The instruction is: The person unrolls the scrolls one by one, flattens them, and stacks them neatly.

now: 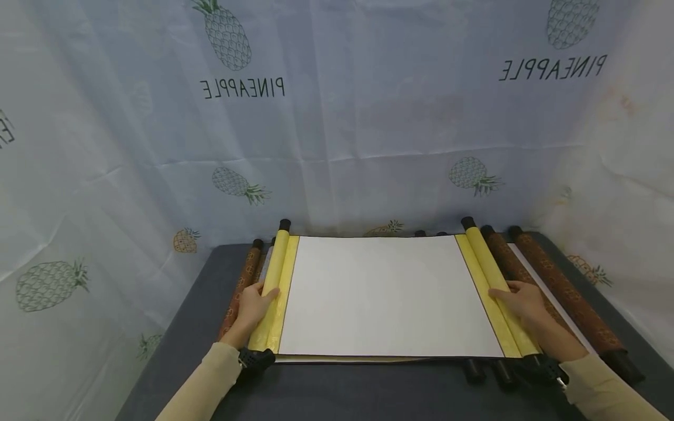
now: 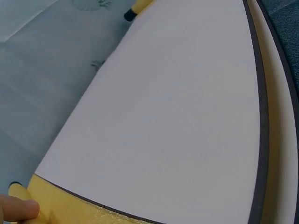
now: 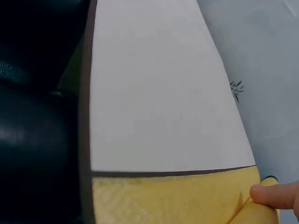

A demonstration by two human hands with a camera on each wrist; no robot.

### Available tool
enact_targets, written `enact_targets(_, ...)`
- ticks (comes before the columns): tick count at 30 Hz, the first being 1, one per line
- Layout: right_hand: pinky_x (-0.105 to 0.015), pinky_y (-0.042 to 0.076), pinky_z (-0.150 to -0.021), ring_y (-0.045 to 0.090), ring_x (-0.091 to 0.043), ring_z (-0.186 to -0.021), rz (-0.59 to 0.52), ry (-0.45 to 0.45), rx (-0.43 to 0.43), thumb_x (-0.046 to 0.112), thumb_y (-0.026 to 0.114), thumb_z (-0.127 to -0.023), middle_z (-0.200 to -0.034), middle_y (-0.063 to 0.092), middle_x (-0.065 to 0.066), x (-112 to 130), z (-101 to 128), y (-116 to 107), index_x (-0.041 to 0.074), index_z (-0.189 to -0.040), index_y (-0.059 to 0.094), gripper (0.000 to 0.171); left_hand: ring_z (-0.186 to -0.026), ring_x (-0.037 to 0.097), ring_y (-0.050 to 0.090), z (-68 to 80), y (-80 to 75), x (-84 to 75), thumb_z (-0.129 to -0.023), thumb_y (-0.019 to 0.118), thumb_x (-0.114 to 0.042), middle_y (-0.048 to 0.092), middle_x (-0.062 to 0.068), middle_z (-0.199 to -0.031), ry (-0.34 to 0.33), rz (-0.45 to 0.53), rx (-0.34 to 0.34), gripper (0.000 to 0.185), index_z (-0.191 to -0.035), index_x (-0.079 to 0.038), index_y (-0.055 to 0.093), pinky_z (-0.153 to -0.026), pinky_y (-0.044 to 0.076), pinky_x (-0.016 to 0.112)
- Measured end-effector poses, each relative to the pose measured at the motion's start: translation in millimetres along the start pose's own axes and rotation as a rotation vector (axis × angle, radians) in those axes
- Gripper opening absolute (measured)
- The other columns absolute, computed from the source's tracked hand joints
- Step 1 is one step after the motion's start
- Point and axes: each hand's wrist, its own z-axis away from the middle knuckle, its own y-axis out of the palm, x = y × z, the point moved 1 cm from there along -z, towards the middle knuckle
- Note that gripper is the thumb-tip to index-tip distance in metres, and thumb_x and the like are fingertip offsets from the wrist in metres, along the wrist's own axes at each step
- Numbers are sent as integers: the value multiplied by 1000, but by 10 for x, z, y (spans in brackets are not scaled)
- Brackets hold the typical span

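Dark grey worktop [image 1: 174, 351] | unrolled white paper scroll with yellow silk borders [image 1: 389, 295] lies flat at centre; likely light, thin, crease-prone, best held by its stiff rolled ends | brown patterned rolled scrolls [image 1: 566, 292] flank it | left hand [image 1: 253, 305] grips left yellow roller | right hand [image 1: 523, 301] grips right roller

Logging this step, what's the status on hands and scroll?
Left hand grips the yellow scroll's left roller; right hand grips its right roller. Scroll open flat, blank. Brown scrolls alongside, nothing blocking.
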Motion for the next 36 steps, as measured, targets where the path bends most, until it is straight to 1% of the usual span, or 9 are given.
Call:
enact_targets(4, -29, 55, -59, 61, -11, -65, -4, 6, -3, 30, 62, -91, -109, 58, -33, -23, -18, 16, -20, -138, 32, 75, -72, 17, 66, 14, 44, 30, -95, 58, -19, 63, 33, -115, -6, -13, -39, 54, -138, 11, 44, -61, 54, 29)
enact_targets(6, -29, 55, -60, 61, -13, -68, 2, 6, 2, 30, 62, -90, -113, 55, -35, -24, -31, 17, -20, -139, 32, 76, -75, 22, 67, 21, 64, 35, -95, 58, -18, 62, 33, -115, -4, -28, -62, 53, -137, 11, 45, -63, 54, 31)
enact_targets(11, -29, 53, -61, 61, -19, -77, 14, 23, 28, 31, 64, -90, -126, 47, -39, -39, -63, 9, -19, -140, 30, 79, -92, 39, 66, 43, 110, 48, -95, 58, -15, 59, 36, -122, 27, -80, -95, 50, -134, 13, 47, -75, 56, 41)
enact_targets(14, -29, 53, -61, 61, -19, -76, 4, 42, 26, 29, 64, -90, -124, 49, -38, -61, -64, 28, -18, -140, 31, 77, -100, 43, 65, 54, 147, 75, -94, 58, -15, 57, 36, -126, 29, -96, -107, 52, -135, 14, 45, -79, 56, 44)
enact_targets(16, -29, 52, -60, 61, -18, -75, -4, 51, 19, 28, 64, -90, -124, 49, -38, -75, -60, 40, -17, -140, 31, 75, -100, 42, 65, 58, 182, 99, -94, 58, -15, 57, 35, -127, 29, -92, -119, 52, -136, 13, 44, -79, 56, 44)
enact_targets(20, -27, 51, -60, 62, -23, -81, -7, 44, -9, 25, 64, -90, -131, 45, -39, -105, -73, 52, -18, -140, 31, 73, -114, 46, 59, 75, 257, 124, -93, 59, -12, 53, 35, -132, 54, -87, -144, 54, -138, 14, 42, -88, 54, 49)
enact_targets(23, -26, 51, -60, 63, -22, -80, -14, 24, -38, 21, 63, -90, -134, 43, -40, -131, -97, 64, -18, -140, 33, 70, -125, 48, 50, 95, 293, 116, -92, 60, -10, 50, 34, -137, 75, -73, -159, 54, -138, 14, 41, -96, 49, 53)
enact_targets(30, -26, 52, -61, 62, -17, -79, -18, 5, -39, 23, 65, -90, -136, 41, -39, -173, -117, 37, -16, -141, 32, 72, -122, 47, 54, 108, 332, 96, -91, 61, -6, 53, 34, -133, 93, -57, -181, 51, -136, 13, 45, -92, 52, 50)
enact_targets(36, -22, 49, -59, 62, -20, -83, 11, -2, -48, 23, 65, -90, -136, 42, -38, -200, -124, 6, -15, -141, 34, 70, -126, 47, 51, 97, 385, 79, -90, 61, -3, 51, 33, -136, 99, -53, -183, 51, -136, 13, 45, -99, 49, 50)
